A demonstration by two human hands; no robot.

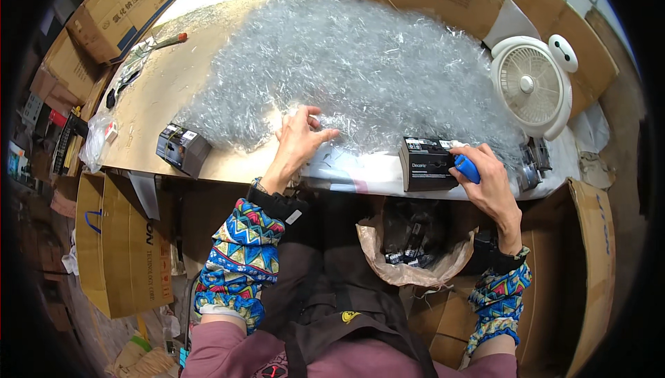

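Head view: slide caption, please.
Right hand holds a blue object at a black box; left hand spread beside a heap of clear shreds.

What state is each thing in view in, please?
Left hand: fingers parted, at the clear strands
Right hand: closed on blue object
Clear strands: loosely heaped
Right-hand black box: resting on table
Left-hand black box: untouched
Brown bag: open, small items inside
Fan: upright; whether running, unclear

The right hand [492,183] holds a small blue object [467,168].
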